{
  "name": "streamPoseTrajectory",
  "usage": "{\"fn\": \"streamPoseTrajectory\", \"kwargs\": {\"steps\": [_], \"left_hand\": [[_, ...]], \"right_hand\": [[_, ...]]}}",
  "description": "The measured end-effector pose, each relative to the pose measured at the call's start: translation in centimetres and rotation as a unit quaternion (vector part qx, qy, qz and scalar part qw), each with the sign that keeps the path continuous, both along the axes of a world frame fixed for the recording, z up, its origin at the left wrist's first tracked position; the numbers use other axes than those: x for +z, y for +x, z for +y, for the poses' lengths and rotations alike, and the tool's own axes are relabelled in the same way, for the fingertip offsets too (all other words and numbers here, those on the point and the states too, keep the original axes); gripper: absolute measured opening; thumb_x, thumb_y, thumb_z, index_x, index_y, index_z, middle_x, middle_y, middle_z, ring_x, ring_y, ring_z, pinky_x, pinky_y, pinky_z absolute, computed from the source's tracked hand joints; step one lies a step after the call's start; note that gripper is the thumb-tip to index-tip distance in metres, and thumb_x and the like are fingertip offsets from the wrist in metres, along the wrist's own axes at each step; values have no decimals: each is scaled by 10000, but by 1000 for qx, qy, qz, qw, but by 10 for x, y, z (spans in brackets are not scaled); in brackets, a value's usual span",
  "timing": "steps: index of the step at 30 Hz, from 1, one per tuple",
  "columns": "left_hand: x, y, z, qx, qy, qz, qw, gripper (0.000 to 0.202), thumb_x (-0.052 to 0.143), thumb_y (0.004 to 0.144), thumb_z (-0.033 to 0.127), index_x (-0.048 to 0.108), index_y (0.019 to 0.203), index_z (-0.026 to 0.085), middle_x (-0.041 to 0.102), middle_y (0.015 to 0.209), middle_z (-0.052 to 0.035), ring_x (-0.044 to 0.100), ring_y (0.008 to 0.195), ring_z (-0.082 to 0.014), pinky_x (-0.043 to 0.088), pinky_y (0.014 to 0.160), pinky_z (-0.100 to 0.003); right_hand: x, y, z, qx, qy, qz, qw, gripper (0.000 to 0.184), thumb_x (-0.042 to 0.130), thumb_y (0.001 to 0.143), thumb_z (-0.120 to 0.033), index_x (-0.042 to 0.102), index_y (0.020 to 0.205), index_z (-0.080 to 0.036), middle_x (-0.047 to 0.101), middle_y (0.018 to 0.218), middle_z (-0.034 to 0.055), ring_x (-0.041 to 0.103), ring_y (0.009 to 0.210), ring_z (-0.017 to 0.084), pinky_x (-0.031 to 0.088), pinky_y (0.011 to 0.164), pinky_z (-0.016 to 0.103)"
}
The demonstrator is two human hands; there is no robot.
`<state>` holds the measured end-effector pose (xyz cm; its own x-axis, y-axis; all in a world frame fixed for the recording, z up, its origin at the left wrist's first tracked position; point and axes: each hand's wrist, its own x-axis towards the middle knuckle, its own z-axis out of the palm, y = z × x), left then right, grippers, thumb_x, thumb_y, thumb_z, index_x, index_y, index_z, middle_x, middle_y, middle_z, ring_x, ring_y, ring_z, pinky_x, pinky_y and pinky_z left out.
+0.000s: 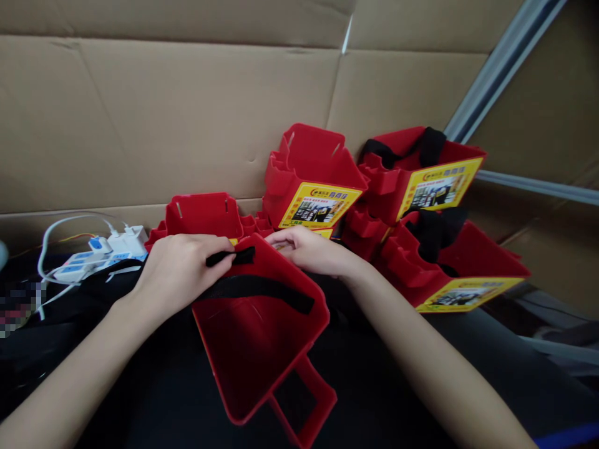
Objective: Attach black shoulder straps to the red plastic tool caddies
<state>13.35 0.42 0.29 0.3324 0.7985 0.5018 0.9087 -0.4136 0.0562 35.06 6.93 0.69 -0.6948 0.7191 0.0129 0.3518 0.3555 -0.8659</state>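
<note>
A red plastic tool box [253,349] is tilted in front of me with its open top facing me. A black strap [262,287] runs across the inside of its upper wall. My left hand [182,265] is closed, thumb and fingers pinching the strap's end at a slot near the top corner. Behind that same wall, my right hand [311,249] is curled against the outside of the box at its upper edge. Its fingertips are partly hidden by the wall.
More red tool boxes [322,162] with yellow labels stand at the back and right, some with black straps [433,146]. White power strips [100,252] with cables lie at left. Cardboard [187,118] lines the back, with a metal post [505,68] at right.
</note>
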Motion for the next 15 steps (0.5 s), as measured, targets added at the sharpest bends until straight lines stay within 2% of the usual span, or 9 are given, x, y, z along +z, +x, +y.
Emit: {"fn": "streamPoseTrajectory", "kwargs": {"steps": [3,9,13,15], "left_hand": [[0,1,0,10,12,-3,1000,221,512,859,332,687,964,247,733,978,-14,683,837,-225,477,743,-323],[4,0,0,2,-26,5,1000,212,521,846,347,702,910,259,741,939,-12,683,825,-237,475,721,-330],[3,1,1,42,-40,-40,998,230,536,825,376,709,925,263,747,863,-22,681,738,-235,479,677,-331],[2,2,1,39,-56,-61,996,217,549,816,376,713,905,265,748,848,-15,677,725,-229,479,676,-325]], "right_hand": [[1,-1,-1,-1,1,0,1000,271,521,828,-120,687,1038,-167,703,894,26,628,773,110,543,743,249],[0,-1,-1,-10,3,8,1000,257,536,819,-130,712,997,-191,712,837,12,631,739,111,549,707,243],[0,-1,-1,-9,6,9,1000,273,539,802,-113,713,998,-190,714,824,11,631,737,114,549,694,240],[0,-2,-1,-10,4,9,1000,268,538,804,-117,710,998,-181,713,835,15,631,736,114,549,695,242]]}}
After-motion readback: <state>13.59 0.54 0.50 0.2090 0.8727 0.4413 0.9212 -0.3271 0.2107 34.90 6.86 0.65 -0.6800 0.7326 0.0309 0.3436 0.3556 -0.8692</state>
